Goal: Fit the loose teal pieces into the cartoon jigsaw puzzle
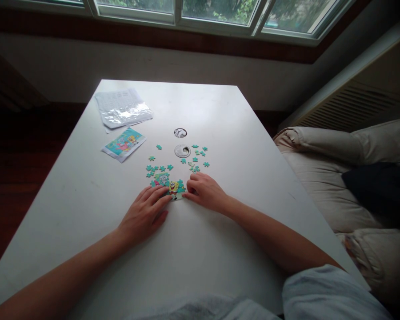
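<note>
A partly joined jigsaw puzzle with a yellow cartoon figure and a teal background lies flat on the white table. My left hand rests with outstretched fingers over its left and lower side, hiding part of the picture. At the right edge, my right hand has its fingers curled and its thumb touching the puzzle's border. What those curled fingers hold, if anything, is hidden. Loose teal puzzle pieces lie just beyond the left hand. More loose pieces are scattered beyond the right hand.
A printed picture card lies at the left, below a clear plastic bag with papers. Two round inserts are set in the tabletop. A cushioned sofa stands along the right side, and a window is behind the table.
</note>
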The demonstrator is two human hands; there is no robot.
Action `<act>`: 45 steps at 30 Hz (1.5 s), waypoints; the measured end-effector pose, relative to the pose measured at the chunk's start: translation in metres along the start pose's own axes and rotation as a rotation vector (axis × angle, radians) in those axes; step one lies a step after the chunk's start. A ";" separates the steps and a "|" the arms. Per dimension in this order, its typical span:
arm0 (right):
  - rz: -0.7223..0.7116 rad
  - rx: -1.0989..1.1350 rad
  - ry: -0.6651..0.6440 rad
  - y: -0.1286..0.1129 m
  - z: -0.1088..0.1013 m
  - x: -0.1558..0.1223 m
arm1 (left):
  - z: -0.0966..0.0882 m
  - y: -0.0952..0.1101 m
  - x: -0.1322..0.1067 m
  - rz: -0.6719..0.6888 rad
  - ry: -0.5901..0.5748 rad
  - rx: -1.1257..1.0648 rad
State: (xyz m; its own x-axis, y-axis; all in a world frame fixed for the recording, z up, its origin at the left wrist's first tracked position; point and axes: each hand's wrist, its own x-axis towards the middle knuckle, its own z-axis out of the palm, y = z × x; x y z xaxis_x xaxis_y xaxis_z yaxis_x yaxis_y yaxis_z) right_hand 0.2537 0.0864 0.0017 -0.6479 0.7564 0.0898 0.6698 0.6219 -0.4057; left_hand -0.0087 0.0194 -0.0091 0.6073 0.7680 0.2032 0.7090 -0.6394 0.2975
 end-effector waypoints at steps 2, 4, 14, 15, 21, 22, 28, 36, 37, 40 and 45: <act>0.001 -0.012 -0.006 -0.001 -0.001 0.000 | 0.000 0.000 0.000 0.001 -0.002 0.005; 0.002 -0.019 -0.012 -0.001 -0.001 0.001 | 0.000 0.000 0.000 -0.001 0.002 0.004; -0.006 0.054 0.015 0.002 -0.003 0.002 | 0.000 -0.001 0.000 -0.001 0.015 -0.022; 0.012 0.083 0.033 0.004 -0.002 0.002 | 0.000 -0.001 0.000 -0.001 0.014 -0.022; 0.130 0.145 0.284 0.022 0.002 0.007 | -0.002 0.001 0.000 0.002 -0.005 -0.011; 0.134 0.127 0.329 0.027 0.002 0.008 | -0.003 0.002 0.001 0.005 -0.008 -0.013; 0.227 0.000 0.383 0.048 0.008 0.019 | -0.002 0.003 0.001 0.036 -0.023 0.013; 0.244 -0.024 0.390 0.048 0.011 0.022 | -0.007 0.009 -0.001 0.107 0.049 0.083; 0.245 -0.008 0.396 0.049 0.011 0.022 | -0.008 0.011 -0.002 0.110 0.058 0.090; 0.238 0.046 0.409 0.051 0.011 0.021 | -0.011 0.019 -0.005 0.125 0.037 0.098; 0.188 0.092 0.372 0.054 0.011 0.020 | -0.007 0.040 -0.014 0.159 -0.002 0.102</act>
State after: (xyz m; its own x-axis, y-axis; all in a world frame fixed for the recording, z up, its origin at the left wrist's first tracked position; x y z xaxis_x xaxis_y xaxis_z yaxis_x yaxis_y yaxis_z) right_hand 0.2734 0.1331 -0.0282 -0.3312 0.8870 0.3219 0.7174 0.4583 -0.5247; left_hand 0.0091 -0.0166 0.0068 0.7154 0.6567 0.2386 0.6363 -0.7534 0.1658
